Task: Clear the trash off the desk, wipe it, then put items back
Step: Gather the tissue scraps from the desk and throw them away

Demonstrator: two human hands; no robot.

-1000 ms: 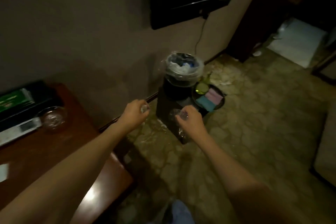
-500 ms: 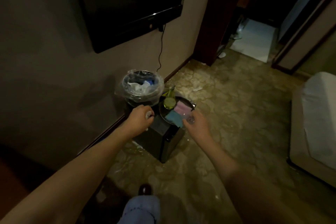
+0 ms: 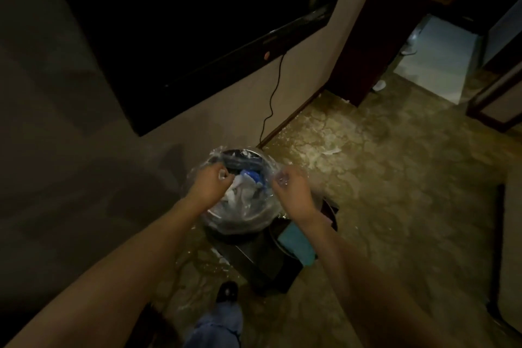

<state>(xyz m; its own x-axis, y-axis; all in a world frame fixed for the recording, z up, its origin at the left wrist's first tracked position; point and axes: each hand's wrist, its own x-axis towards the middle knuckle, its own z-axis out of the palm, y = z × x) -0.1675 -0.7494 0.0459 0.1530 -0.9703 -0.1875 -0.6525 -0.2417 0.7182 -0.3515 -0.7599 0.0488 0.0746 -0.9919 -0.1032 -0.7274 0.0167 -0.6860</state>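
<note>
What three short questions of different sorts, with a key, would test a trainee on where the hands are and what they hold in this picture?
1. True or false: both hands are over the lined trash bin.
2. Multiple choice: the left hand holds A) a small pale scrap, B) a spray bottle, C) nothing.
3. Short answer: what flat thing lies in the tray beside the bin, under the right forearm?

Key
1. True. The left hand and the right hand are both above the bin's opening.
2. A. A small pale scrap shows in its grip.
3. A blue cloth. The right hand pinches a small clear piece of trash.
</note>
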